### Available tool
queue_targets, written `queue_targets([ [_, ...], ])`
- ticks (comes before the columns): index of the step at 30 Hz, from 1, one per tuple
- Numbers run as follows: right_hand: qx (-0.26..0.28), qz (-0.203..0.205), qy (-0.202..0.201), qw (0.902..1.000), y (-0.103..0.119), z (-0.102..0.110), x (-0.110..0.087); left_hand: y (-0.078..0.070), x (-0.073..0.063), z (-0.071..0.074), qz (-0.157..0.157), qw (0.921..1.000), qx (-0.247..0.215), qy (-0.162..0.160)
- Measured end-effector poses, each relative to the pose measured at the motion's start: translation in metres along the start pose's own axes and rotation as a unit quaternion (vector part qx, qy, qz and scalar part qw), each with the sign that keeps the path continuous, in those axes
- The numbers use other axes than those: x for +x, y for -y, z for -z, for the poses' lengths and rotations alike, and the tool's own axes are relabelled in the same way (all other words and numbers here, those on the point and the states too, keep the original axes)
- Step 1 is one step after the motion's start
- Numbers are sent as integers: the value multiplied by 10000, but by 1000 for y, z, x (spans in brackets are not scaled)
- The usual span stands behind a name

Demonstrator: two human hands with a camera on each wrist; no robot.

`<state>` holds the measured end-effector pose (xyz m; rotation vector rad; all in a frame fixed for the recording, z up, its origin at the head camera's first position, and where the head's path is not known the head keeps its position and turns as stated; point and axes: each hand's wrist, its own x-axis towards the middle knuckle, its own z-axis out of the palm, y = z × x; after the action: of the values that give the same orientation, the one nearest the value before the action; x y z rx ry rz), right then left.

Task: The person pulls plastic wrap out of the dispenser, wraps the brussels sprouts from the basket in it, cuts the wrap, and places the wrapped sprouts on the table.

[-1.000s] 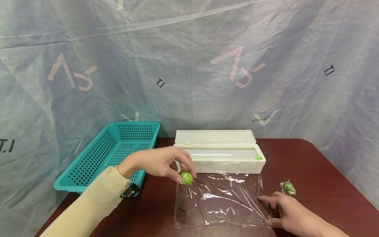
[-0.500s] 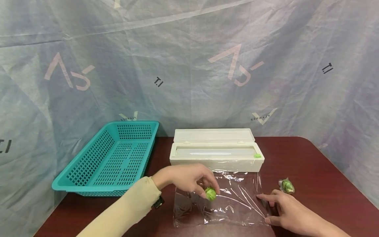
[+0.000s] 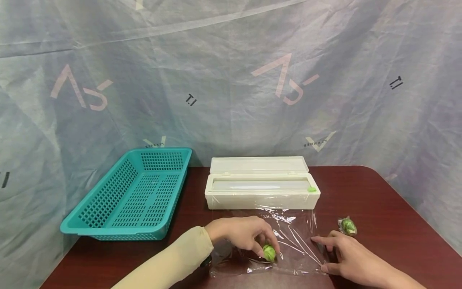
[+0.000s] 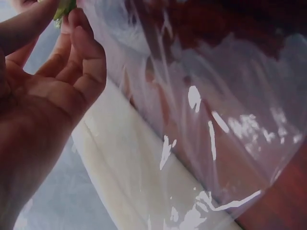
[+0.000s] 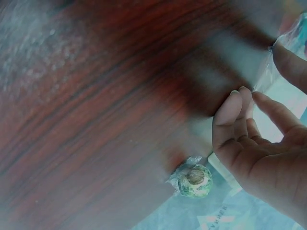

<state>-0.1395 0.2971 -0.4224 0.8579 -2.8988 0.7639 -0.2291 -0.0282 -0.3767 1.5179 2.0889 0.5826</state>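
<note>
My left hand (image 3: 247, 233) pinches a small green Brussels sprout (image 3: 269, 253) between thumb and fingers, low over a sheet of clear cling film (image 3: 294, 241). Only a bit of the sprout (image 4: 63, 10) shows at the top of the left wrist view. On the film's right edge rest the index finger and thumb of my right hand (image 3: 344, 255), spread apart; its other fingers bend loosely beneath. The film runs toward me from a white cling film dispenser (image 3: 261, 201), whose lid stands up. Beyond the right hand lies a film-wrapped Brussels sprout (image 3: 348, 226).
A teal plastic basket (image 3: 68, 225) with slotted walls stands on the left of the dark red table (image 3: 361, 192). A green slider (image 3: 312, 189) sits at the dispenser's right end. Behind the table hangs a grey printed cloth (image 3: 231, 80).
My left hand has carried the sprout rightward and toward me, from the film's left side to low over its near middle. My right hand has stayed at the film's right edge.
</note>
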Motion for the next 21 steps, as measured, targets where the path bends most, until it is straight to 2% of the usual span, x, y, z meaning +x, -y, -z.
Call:
queue_targets([
  [6,9,-90,47,9999,2,1,-1,2,0,-4,37,9996,255,-138],
  [21,130,-46,59,9999,2,2,-1,5,2,-10,89,9998,120,-109],
])
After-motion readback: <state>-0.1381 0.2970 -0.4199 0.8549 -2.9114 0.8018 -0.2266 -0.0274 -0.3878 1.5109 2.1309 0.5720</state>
